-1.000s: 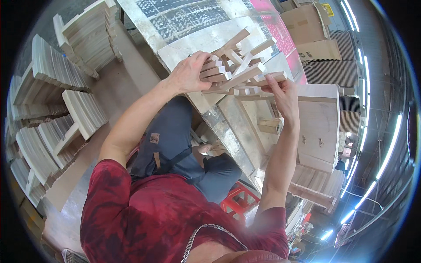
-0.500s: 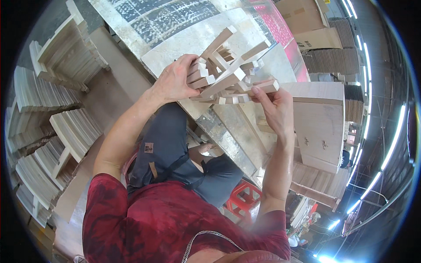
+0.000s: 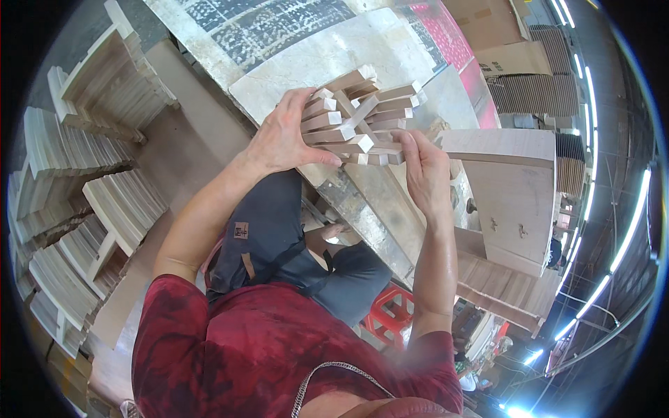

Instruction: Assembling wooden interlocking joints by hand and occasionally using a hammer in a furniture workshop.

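A loose bundle of square-cut pale wooden sticks (image 3: 334, 134) lies over the near edge of the worktable, their ends pointing toward me and a few crossing each other. My left hand (image 3: 280, 136) is curved round the bundle's left side, its thumb along the lower sticks and its fingertips hidden behind. On the other side, my right hand (image 3: 426, 171) is closed against the right-hand sticks, thumb and fingers at their ends. Which single stick, if any, it pinches is hard to make out.
The worktable (image 3: 279, 59) has a worn, stained top. Stacked pale wooden parts (image 3: 125, 216) fill the left side. At right stand a wooden box-like panel (image 3: 516, 202) and bundled cardboard (image 3: 533, 94). A red plastic stool (image 3: 389, 317) is below the table.
The sticks that stuck out at steep angles now lie lower and more in line. My right hand has moved left, closer to the bundle; the left hand's thumb reaches further across.
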A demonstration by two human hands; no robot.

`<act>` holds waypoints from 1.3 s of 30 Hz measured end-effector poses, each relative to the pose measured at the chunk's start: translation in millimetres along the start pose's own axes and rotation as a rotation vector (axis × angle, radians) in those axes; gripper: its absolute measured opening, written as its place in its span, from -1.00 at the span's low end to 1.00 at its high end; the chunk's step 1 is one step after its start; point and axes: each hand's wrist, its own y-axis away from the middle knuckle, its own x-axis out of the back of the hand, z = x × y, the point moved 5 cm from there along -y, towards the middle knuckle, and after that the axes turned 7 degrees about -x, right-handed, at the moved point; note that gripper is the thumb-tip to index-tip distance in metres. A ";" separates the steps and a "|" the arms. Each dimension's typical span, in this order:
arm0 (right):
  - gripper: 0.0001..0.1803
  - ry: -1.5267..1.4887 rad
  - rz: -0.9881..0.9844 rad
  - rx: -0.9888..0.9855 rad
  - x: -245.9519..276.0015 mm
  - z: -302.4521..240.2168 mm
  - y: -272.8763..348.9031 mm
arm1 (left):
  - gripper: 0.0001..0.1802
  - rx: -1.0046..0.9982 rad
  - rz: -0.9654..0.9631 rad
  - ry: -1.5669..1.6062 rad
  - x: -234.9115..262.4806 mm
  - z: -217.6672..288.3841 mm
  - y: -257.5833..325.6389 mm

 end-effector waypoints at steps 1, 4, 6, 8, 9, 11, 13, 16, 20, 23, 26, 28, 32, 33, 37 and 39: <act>-0.66 -0.049 0.047 0.028 -1.8 -0.1 1.9 | 0.34 0.004 -0.004 0.000 -0.7 -1.4 1.0; -0.66 -0.108 0.117 0.086 -14.1 -7.7 -1.4 | 0.27 -0.029 0.009 -0.026 1.8 -3.5 -1.4; -0.65 -0.120 0.143 0.113 -21.6 -14.8 -4.7 | 0.20 -0.101 0.049 -0.059 3.0 -11.1 2.7; -0.61 -0.102 0.156 0.126 -21.7 -17.7 -6.0 | 0.18 -0.170 0.080 -0.111 8.6 -12.0 -2.5; -0.61 -0.139 0.178 0.124 -17.7 -15.9 -6.4 | 0.18 -0.191 0.055 -0.137 9.3 -7.6 -7.0; -0.58 -0.072 0.244 0.107 -17.2 -16.3 -7.0 | 0.15 -0.233 0.052 -0.121 10.9 -9.0 -13.9; -0.57 -0.073 0.296 0.094 -15.6 -12.9 -8.6 | 0.16 -0.270 -0.028 -0.118 14.9 -6.7 -23.5; -0.54 -0.116 0.430 0.123 -7.9 -6.4 0.9 | 0.14 -0.295 -0.196 -0.116 16.6 5.9 -39.6; -0.40 -0.214 0.630 0.209 -19.7 -14.6 40.8 | 0.18 -0.239 -0.195 -0.049 -1.5 -39.3 -29.7; -0.35 -0.381 0.650 0.280 -58.0 12.2 35.1 | 0.14 -0.186 -0.264 0.131 -7.5 -43.6 -23.4; -0.27 -0.351 0.598 0.204 -57.8 9.7 40.0 | -0.06 -0.112 -0.414 0.029 3.0 -21.6 -37.8; -0.27 -0.253 0.686 0.207 -50.9 11.3 43.8 | -0.07 -0.110 -0.458 0.049 -5.6 -19.7 -48.5; -0.27 -0.148 0.688 0.183 -61.6 9.3 52.0 | -0.06 -0.113 -0.353 0.142 -1.4 -25.7 -37.8; -0.27 -0.164 0.671 0.205 -61.7 7.8 49.1 | -0.12 -0.078 -0.385 0.118 2.1 -45.5 -43.9; -0.29 -0.124 0.580 0.297 -53.2 15.6 51.2 | -0.13 0.041 -0.261 0.081 2.0 -34.7 -35.2; -0.17 -0.313 0.610 0.282 -32.6 15.8 93.0 | -0.08 -0.073 -0.145 0.011 6.2 -30.9 -42.4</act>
